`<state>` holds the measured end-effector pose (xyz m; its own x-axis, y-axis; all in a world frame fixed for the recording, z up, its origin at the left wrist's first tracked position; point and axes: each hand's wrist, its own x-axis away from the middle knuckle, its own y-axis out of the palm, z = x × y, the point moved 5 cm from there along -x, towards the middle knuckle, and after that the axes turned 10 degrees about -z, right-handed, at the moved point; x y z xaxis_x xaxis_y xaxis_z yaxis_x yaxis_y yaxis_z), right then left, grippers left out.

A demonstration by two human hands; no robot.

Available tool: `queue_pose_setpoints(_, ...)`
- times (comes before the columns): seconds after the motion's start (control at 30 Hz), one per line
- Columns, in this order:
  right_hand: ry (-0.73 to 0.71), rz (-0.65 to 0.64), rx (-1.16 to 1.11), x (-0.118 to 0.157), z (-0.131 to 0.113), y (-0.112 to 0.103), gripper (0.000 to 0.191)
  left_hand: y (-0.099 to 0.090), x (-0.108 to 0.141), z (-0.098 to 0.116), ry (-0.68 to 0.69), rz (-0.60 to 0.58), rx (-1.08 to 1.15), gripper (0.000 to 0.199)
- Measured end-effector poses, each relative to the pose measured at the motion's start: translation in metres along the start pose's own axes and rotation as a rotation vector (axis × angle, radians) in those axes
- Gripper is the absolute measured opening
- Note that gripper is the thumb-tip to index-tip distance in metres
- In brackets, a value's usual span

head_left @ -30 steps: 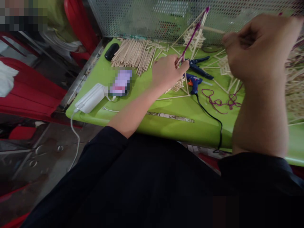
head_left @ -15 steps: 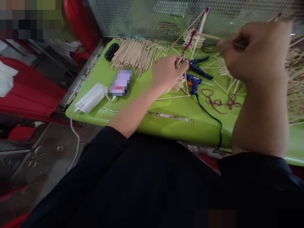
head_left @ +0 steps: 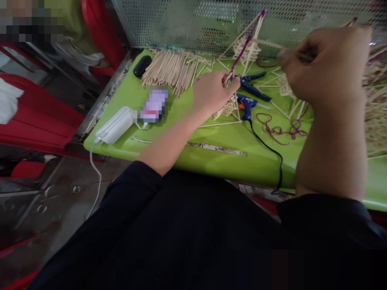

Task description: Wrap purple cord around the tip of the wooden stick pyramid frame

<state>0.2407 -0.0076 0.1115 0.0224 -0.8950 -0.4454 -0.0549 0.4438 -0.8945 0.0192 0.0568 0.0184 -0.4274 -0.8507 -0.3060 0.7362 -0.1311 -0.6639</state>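
Note:
My left hand (head_left: 213,92) is closed in a pinch on the top of a small wooden stick frame (head_left: 226,108), whose lower sticks rest on the green table. Purple yarn (head_left: 242,49) rises from those fingers at a slant. My right hand (head_left: 332,66) is raised at the right, its fingers closed on a thin wooden stick (head_left: 267,43). The far tip of that stick meets the yarn, though blur hides how they join. Behind the yarn stands another stick frame (head_left: 246,50) with a purple-wrapped top. A blue glue gun (head_left: 248,105) and dark pliers (head_left: 252,85) lie just right of my left hand.
Loose wooden sticks (head_left: 171,70) lie piled at the back left, beside a black case (head_left: 142,66). A phone (head_left: 154,105) is cabled to a white power bank (head_left: 116,125). Tangled purple yarn (head_left: 281,129) and the glue gun's black cord (head_left: 266,147) cross the green table (head_left: 211,167).
The purple yarn above my left hand has gone from wavy to nearly straight. The tip of the stick in my right hand has shifted slightly. Both hands stay almost in place.

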Motion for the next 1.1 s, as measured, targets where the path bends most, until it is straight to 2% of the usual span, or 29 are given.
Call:
queue_pose_setpoints(0.07, 0.006, 0.017, 0.010, 0.000, 0.000, 0.000, 0.031, -0.002, 0.001, 0.001, 0.020, 0.010, 0.009, 0.063)
queue_pose_setpoints(0.2, -0.003, -0.032, 0.063, 0.000, -0.003, 0.004, 0.032, -0.004, 0.003, 0.003, 0.034, 0.026, -0.009, 0.061)
queue_pose_setpoints(0.5, 0.033, -0.110, 0.053, 0.001, -0.009, 0.002, 0.031, 0.002, 0.001, -0.004, -0.002, 0.011, -0.028, 0.071)
queue_pose_setpoints(0.63, 0.038, -0.108, 0.067, 0.001, -0.009, 0.003, 0.030, 0.002, 0.001, -0.005, -0.005, 0.018, -0.053, 0.064)
queue_pose_setpoints(0.83, 0.032, -0.208, 0.079, -0.001, -0.007, 0.010, 0.030, 0.004, 0.000, -0.004, -0.020, -0.011, -0.060, 0.063)
queue_pose_setpoints(0.97, 0.051, -0.192, 0.048, -0.002, -0.006, 0.014, 0.024, 0.003, 0.000, -0.003, -0.020, -0.013, -0.030, 0.067)
queue_pose_setpoints(1.1, 0.067, -0.112, -0.023, 0.006, -0.012, 0.026, 0.020, 0.003, 0.000, -0.005, -0.028, 0.012, -0.067, 0.066)
